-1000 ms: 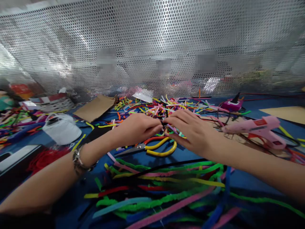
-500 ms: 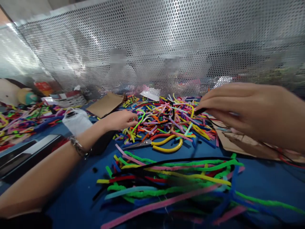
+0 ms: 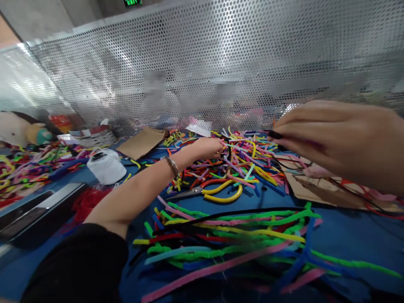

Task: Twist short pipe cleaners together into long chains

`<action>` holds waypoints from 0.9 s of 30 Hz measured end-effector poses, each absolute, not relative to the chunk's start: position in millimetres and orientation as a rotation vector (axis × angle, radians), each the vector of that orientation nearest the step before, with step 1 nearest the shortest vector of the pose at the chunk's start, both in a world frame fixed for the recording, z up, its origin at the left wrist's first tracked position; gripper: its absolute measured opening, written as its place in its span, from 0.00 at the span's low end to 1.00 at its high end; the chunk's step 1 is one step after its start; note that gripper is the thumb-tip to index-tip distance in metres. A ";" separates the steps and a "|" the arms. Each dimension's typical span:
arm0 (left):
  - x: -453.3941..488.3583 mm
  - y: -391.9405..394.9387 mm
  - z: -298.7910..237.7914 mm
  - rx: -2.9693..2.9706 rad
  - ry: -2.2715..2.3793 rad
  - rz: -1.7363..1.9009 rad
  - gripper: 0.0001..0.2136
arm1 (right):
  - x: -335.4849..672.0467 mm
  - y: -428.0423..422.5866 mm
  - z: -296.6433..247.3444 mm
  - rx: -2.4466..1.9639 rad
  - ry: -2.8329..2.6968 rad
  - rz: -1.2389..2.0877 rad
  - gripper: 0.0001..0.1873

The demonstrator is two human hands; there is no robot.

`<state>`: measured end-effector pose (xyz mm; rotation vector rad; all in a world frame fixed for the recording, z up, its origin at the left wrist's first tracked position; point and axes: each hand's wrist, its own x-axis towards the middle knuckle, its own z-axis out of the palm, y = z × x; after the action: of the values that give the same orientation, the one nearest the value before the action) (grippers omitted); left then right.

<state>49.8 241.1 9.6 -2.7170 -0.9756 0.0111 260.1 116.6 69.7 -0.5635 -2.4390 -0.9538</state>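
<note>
My left hand (image 3: 210,147) reaches across to the heap of short cut pipe cleaners (image 3: 240,162), its fingers curled down at the top of the heap. Whatever lies between those fingertips is too small to make out. At the right, my right hand (image 3: 334,143) is raised and blurred, pinching a short black pipe cleaner (image 3: 274,134) whose tip sticks out past the fingers. Scissors (image 3: 221,191) with yellow and red handles lie in front of the heap, blades to the left. Nearest me is a bundle of long pipe cleaners (image 3: 221,252) in green, pink, yellow, black and blue.
Cardboard (image 3: 303,189) lies under my right hand, and another piece (image 3: 142,143) sits behind my left arm. A white bag-like item (image 3: 107,166), phone-like dark devices (image 3: 41,210) and red strands (image 3: 90,202) are at left. A perforated metal panel (image 3: 202,54) stands behind the table.
My left hand has moved right and farther over the heap, away from a bright green pipe cleaner. My right hand stays raised with the black piece. The view has tilted slightly upward.
</note>
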 end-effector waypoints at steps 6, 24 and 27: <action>50.2 254.9 -8.1 -2.687 -0.986 -0.156 0.08 | 260.3 118.2 65.7 -0.621 -2.464 -0.940 0.28; 45.5 246.9 -23.2 -2.692 -0.921 -0.415 0.10 | 254.9 133.1 56.9 -0.644 -2.522 -0.924 0.26; 50.8 243.4 -32.5 -2.686 -0.931 -0.398 0.11 | 255.2 134.8 56.2 -0.643 -2.545 -0.951 0.24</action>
<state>50.8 243.4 -32.5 -2.6865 -0.9311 -0.3985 255.2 134.8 56.2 -0.6433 -2.5454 -0.9511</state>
